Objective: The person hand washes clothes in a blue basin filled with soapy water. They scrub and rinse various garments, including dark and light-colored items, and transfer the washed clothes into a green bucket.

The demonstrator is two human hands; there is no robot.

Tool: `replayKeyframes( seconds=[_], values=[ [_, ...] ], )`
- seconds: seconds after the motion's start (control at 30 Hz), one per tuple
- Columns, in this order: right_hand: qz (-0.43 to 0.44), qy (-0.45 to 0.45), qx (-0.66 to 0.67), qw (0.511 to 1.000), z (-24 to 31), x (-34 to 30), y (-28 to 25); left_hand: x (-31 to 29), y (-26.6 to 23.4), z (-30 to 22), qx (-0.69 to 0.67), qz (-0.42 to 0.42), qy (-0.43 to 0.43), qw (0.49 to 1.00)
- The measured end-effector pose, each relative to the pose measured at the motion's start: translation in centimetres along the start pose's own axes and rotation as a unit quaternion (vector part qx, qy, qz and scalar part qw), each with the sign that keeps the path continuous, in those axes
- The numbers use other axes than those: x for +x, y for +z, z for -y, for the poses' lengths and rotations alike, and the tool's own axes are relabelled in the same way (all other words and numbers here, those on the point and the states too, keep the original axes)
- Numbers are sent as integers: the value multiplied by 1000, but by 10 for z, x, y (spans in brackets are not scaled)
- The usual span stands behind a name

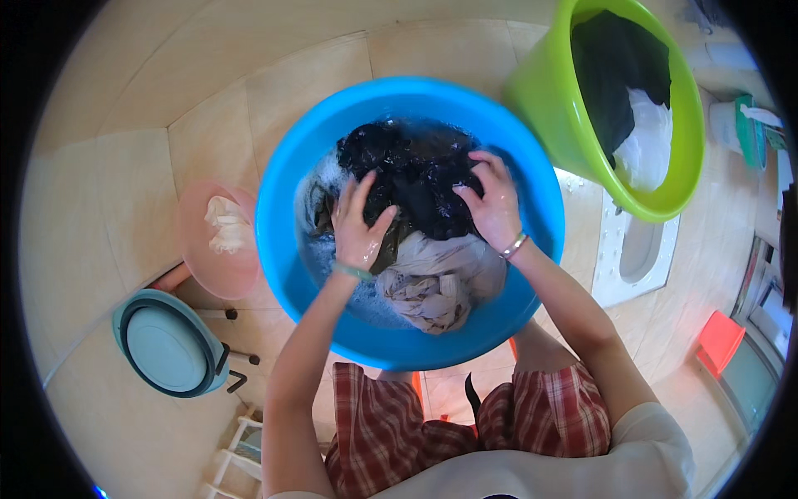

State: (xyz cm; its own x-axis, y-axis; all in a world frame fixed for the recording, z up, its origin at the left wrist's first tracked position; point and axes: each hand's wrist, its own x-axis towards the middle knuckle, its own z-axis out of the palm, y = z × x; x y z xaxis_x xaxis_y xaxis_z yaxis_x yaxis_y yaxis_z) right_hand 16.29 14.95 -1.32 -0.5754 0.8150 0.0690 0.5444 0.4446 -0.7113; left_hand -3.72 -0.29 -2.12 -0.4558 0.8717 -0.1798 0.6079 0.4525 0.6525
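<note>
Dark wet clothing (416, 187) lies in sudsy water inside a large round blue basin (287, 274) in front of me. My left hand (359, 233) is on the left part of this cloth, its fingers and thumb spread apart. Across from it, my right hand (492, 206) touches the cloth's right side, fingers bent and apart from the thumb. Neither hand visibly grips a fold. Nearer to me in the basin sits a bunched light grey-beige garment (440, 283), partly under water. White foam (320, 187) gathers along the left side.
At the upper right, a tall green tub (573, 125) holds black and white clothes, next to a white squat toilet (611, 258). A pink basin (220, 270) with white cloth and a folded teal basin (166, 345) are on the left. A red stool (721, 339) stands far right.
</note>
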Motion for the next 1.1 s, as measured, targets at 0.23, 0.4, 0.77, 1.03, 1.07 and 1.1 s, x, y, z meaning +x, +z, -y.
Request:
replayKeyframes(
  seconds=[0.23,0.4,0.77,1.03,1.07,1.1],
  values=[
    [190,116,598,770,108,-12,-65,-29,-43,-75,-732,98,-346,579],
    [313,-41,683,658,131,-19,-92,-2,-47,-91,-793,160,-287,513],
    [160,14,832,531,113,15,-97,-65,0,7,-873,115,-243,408],
    [86,289,683,665,6,-10,32,-63,-55,-102,-877,98,-241,404],
    [91,330,717,607,-11,-32,49,-64,-51,-107,-913,127,-210,326],
    [105,370,751,536,-2,-37,58,-74,-45,-102,-917,134,-220,305]
  ],
)
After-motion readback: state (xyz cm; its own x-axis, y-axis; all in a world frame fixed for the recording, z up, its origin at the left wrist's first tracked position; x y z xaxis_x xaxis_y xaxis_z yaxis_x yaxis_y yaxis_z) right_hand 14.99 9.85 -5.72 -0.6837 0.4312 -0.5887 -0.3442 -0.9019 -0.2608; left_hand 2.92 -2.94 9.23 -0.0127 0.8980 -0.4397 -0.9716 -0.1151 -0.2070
